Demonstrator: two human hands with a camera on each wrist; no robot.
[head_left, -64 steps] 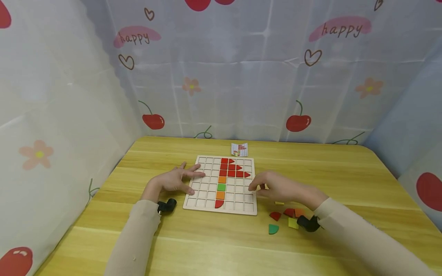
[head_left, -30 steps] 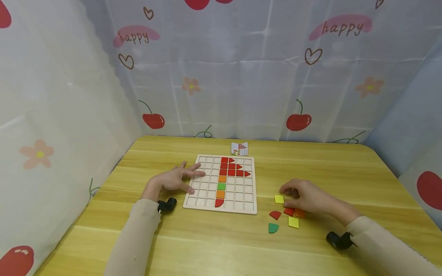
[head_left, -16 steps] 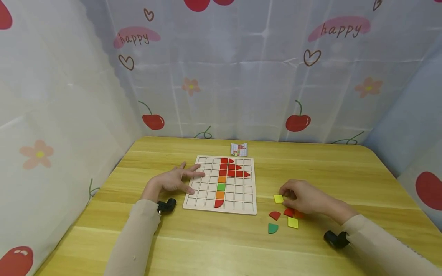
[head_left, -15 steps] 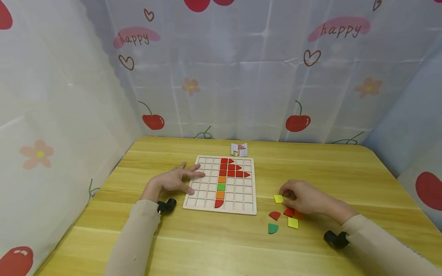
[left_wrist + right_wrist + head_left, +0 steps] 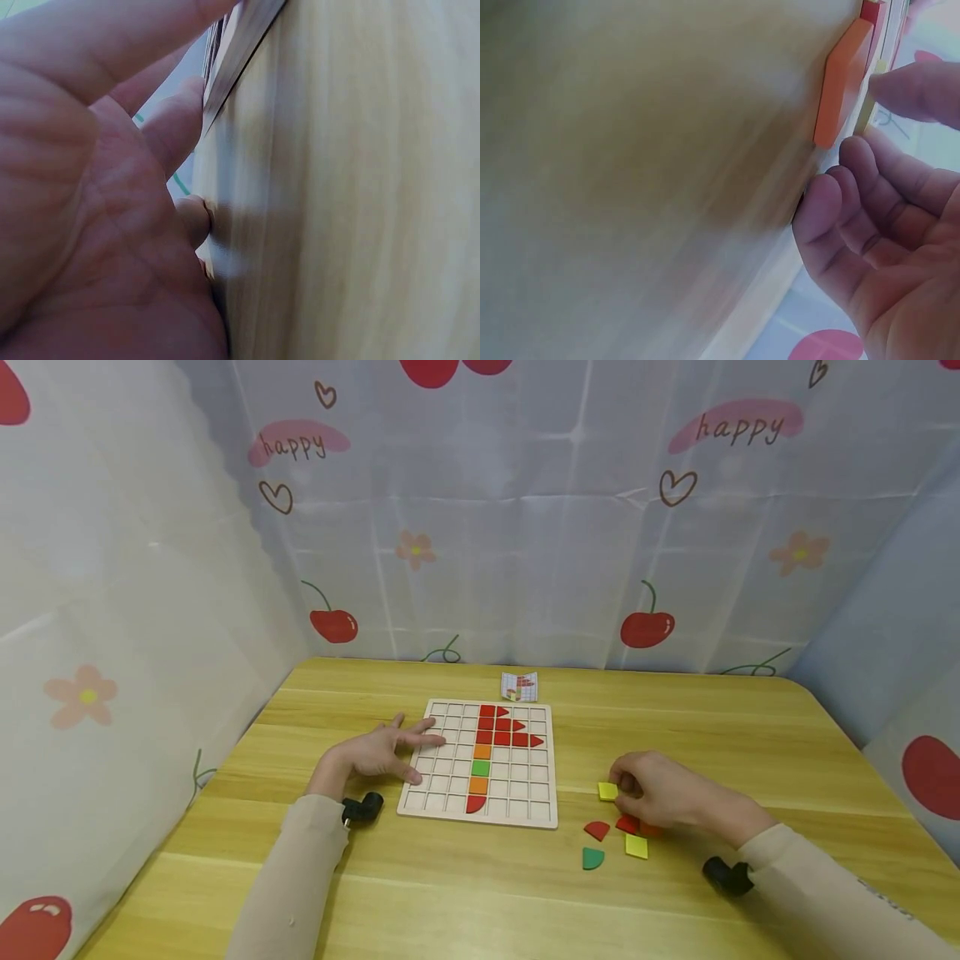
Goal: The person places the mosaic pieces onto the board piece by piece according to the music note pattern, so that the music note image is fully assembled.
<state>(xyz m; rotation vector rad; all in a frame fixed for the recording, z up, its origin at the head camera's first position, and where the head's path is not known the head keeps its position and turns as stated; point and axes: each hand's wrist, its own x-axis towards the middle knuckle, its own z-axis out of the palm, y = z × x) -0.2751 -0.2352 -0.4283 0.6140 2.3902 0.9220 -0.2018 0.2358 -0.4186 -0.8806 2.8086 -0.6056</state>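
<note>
A wooden grid board [image 5: 517, 814] lies on the table, bearing red, orange and green tiles, among them a green square [image 5: 480, 768]. My left hand [image 5: 378, 752] rests on the board's left edge with its fingers spread; in the left wrist view the palm [image 5: 112, 247] fills much of the picture. To the right of the board, my right hand [image 5: 660, 789] pinches a yellow square tile [image 5: 607, 792] between thumb and finger. The right wrist view shows the tile's thin edge [image 5: 866, 112] between them, close to an orange piece [image 5: 844, 86].
Near my right hand lie a red quarter-circle [image 5: 597, 831], a green quarter-circle [image 5: 593, 858], another yellow square [image 5: 636, 847] and a red piece [image 5: 627, 823]. A small pattern card [image 5: 519, 687] stands behind the board. Printed curtains [image 5: 480, 568] surround the table.
My right hand has moved from the board's right edge to the loose pieces and taken hold of the yellow square, which has shifted slightly. My left hand has stayed in place.
</note>
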